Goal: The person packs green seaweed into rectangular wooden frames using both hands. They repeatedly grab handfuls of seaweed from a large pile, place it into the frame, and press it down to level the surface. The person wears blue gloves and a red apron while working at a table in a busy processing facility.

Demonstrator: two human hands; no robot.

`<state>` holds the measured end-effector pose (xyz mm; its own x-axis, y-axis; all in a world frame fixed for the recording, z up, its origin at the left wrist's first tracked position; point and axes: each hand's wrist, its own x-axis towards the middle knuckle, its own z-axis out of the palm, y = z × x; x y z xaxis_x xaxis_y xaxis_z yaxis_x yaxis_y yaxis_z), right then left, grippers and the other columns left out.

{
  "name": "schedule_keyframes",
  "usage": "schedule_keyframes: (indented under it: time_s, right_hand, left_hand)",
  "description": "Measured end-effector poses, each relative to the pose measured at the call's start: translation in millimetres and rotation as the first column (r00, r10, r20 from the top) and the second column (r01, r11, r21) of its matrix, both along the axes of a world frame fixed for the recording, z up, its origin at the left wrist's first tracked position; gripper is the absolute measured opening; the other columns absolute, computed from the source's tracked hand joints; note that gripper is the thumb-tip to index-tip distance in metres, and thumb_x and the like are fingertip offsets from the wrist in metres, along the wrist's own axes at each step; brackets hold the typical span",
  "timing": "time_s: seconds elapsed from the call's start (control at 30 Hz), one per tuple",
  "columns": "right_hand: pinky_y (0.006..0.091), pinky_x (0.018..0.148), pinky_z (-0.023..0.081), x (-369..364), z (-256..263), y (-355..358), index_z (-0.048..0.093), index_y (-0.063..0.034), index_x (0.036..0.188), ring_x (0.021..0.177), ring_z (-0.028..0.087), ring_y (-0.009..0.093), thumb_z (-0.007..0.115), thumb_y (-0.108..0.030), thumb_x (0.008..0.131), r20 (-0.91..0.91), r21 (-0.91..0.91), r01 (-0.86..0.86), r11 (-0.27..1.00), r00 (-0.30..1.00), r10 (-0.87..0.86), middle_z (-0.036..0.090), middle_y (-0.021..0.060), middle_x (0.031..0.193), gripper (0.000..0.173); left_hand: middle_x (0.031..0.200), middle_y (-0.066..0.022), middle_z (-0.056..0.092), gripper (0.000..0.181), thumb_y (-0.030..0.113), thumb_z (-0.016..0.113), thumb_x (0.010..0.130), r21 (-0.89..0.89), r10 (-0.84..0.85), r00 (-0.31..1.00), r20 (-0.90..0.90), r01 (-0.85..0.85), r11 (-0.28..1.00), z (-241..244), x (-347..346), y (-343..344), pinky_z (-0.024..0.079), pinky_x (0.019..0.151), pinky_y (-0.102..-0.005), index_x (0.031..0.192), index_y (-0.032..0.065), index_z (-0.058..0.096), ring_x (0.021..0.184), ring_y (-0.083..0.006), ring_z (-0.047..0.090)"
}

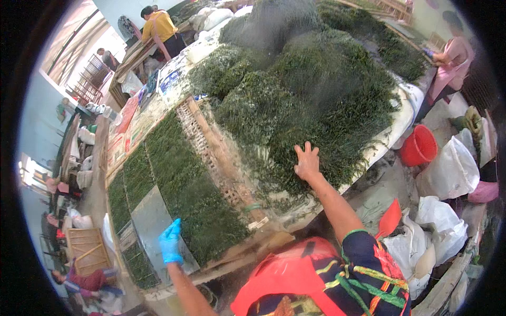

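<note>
My left hand (170, 241), in a blue glove, is on a flat grey sheet (152, 213) at the near left; its fingers look close together, and whether they grip the sheet's edge is unclear. This sheet lies over part of a layer of dark green leafy material, maybe seaweed (189, 185), spread inside a wooden frame. Bare, with fingers spread, my right hand (307, 162) touches the near edge of a large heap of the same green material (328, 87). Between the layer and the heap runs a wooden bar (213, 138) beside a perforated light strip.
A red bucket (419, 146), white sacks (450, 170) and a red scoop (389, 219) are to the right. A person in pink (452, 67) stands at the upper right, another in yellow (162, 29) at the upper left. Someone else is at the lower left.
</note>
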<state>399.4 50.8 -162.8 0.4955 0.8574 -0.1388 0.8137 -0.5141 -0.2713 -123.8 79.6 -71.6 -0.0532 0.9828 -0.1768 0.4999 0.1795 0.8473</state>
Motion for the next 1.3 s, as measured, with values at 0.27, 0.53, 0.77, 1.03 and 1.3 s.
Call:
schedule_keyframes:
  time_s: [0.27, 0.53, 0.77, 1.03, 1.3]
  right_hand:
    - [0.0472, 0.091, 0.048, 59.1, -3.8, 33.6, 0.055, -0.007, 0.121, 0.109, 0.056, 0.039, 0.077, -0.017, 0.067, -0.335, 0.374, 0.002, 0.927, 0.933, 0.133, 0.053, 0.0177, 0.12, 0.059]
    - [0.0336, 0.085, 0.05, 88.9, 165.6, 41.9, 0.061, -0.0011, 0.108, 0.089, 0.064, 0.021, 0.066, 0.0, 0.064, -0.522, 0.708, 0.038, 0.705, 0.701, 0.486, 0.067, 0.0126, 0.095, 0.045]
    - [0.0435, 0.097, 0.048, 66.9, 149.5, 64.0, 0.057, -0.0063, 0.124, 0.116, 0.055, 0.036, 0.074, -0.02, 0.071, -0.048, 0.098, -0.427, 0.899, 0.9, 0.433, 0.057, 0.0173, 0.119, 0.057]
    - [0.0409, 0.084, 0.048, 72.7, 193.6, 41.9, 0.059, -0.0015, 0.111, 0.093, 0.06, 0.036, 0.075, -0.013, 0.062, -0.312, 0.518, -0.268, 0.812, 0.825, 0.471, 0.061, 0.0178, 0.103, 0.053]
    - [0.0372, 0.082, 0.047, 72.7, 201.0, -5.5, 0.057, 0.0, 0.102, 0.09, 0.059, 0.032, 0.069, -0.001, 0.058, -0.277, 0.727, -0.361, 0.585, 0.624, 0.73, 0.056, 0.0151, 0.094, 0.046]
  left_hand:
    - [0.119, -0.0072, 0.069, 0.029, 0.014, 0.062, 0.095, 0.024, -0.142, 0.989, 0.042, 0.141, 0.99, 32.5, 121.6, -17.0, 0.05, 0.092, -0.0276, 0.122, 0.0043, 0.067, 0.104, -0.0129, 0.063]
    - [0.117, -0.0069, 0.07, 0.027, 0.014, 0.063, 0.094, 0.054, -0.304, 0.948, 0.098, 0.3, 0.952, 28.1, 194.0, -4.7, 0.049, 0.094, -0.0289, 0.119, 0.0047, 0.069, 0.105, -0.0132, 0.064]
    - [0.116, -0.007, 0.07, 0.028, 0.017, 0.064, 0.094, -0.035, -0.477, 0.843, 0.249, 0.5, 0.865, 0.7, 247.6, -16.5, 0.049, 0.094, -0.0295, 0.119, 0.0056, 0.069, 0.104, -0.0114, 0.064]
    - [0.133, -0.008, 0.059, 0.048, 0.032, 0.06, 0.096, -0.235, -0.642, 0.471, 0.605, 0.876, 0.421, -6.7, 343.6, -27.0, 0.045, 0.1, -0.0335, 0.137, 0.0063, 0.055, 0.117, -0.0165, 0.058]
    - [0.148, -0.0131, 0.044, 0.097, 0.083, 0.035, 0.083, 0.253, 0.069, -0.33, 0.941, 0.825, 0.505, -25.7, 441.8, 7.7, 0.042, 0.105, -0.0486, 0.146, 0.0094, 0.038, 0.135, -0.0304, 0.043]
